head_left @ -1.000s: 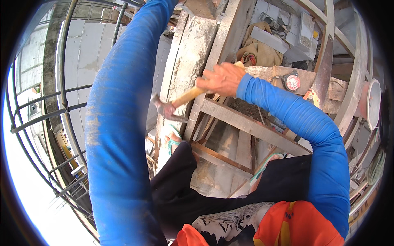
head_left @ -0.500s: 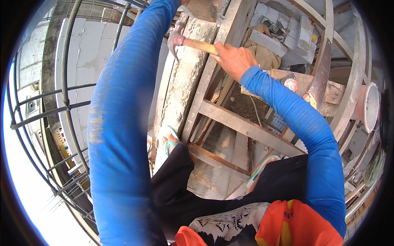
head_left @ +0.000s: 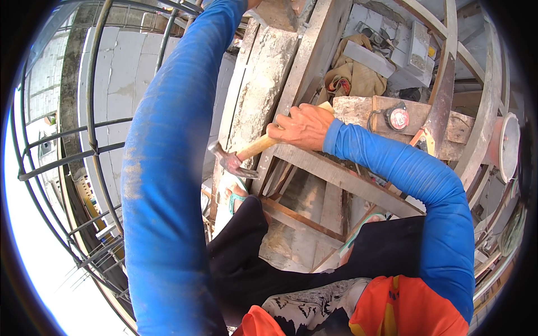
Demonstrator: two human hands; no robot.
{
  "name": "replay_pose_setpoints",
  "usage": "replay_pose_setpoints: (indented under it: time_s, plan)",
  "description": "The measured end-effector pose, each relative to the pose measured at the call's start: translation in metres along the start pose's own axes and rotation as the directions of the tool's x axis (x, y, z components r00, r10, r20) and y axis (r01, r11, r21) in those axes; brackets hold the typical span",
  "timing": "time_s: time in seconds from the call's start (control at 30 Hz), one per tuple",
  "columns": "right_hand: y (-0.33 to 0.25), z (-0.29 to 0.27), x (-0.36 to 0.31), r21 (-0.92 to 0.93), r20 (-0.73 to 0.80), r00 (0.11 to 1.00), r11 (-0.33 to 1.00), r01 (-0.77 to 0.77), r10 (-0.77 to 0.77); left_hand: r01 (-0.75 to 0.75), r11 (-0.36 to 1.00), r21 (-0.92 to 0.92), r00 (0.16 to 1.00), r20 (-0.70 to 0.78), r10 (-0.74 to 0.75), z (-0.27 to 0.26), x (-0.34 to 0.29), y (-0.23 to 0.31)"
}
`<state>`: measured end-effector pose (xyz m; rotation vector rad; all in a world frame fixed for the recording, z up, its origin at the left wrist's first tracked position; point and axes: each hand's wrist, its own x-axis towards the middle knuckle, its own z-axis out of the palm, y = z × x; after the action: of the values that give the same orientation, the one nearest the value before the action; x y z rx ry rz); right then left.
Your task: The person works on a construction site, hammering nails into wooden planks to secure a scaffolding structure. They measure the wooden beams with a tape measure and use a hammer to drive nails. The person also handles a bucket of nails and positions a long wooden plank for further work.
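Note:
My right hand [head_left: 302,126] is closed round the wooden handle of a claw hammer [head_left: 253,148]. The handle's butt pokes out past the wrist side, and the metal head hangs over the lower part of a rough concrete beam [head_left: 262,89]. My left arm reaches far forward along the beam's left side. Only a sliver of my left hand [head_left: 253,3] shows at the top edge, beside a block-like piece [head_left: 277,14] on the beam; its fingers are out of sight.
Steel rebar [head_left: 92,106] stands at the left. A timber frame [head_left: 336,173] spans below my right hand. On a plank to the right lie a round tape measure [head_left: 397,117] and a handsaw [head_left: 440,106]. A bucket [head_left: 507,147] is at far right; sacking [head_left: 358,78] lies beyond.
My right hand has drawn the hammer back toward me and slightly left, its head dropping from high on the beam to near my foot. My left arm has barely shifted.

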<state>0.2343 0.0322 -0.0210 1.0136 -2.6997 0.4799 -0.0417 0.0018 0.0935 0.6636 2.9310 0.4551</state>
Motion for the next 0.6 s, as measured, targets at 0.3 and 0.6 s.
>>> replay_pose_setpoints:
  time_s: [0.3,0.6]
  plan:
    - [0.013,0.0,0.005,0.171,0.046,0.933,0.918,-0.358,0.356,0.156,0.986,0.065,0.984,-0.098,-0.15,-0.014,-0.01,0.004]
    - [0.056,0.009,0.0,0.167,-0.052,0.8,0.795,-0.583,0.598,0.035,0.999,-0.026,0.999,0.033,-0.034,-0.018,-0.009,0.019]
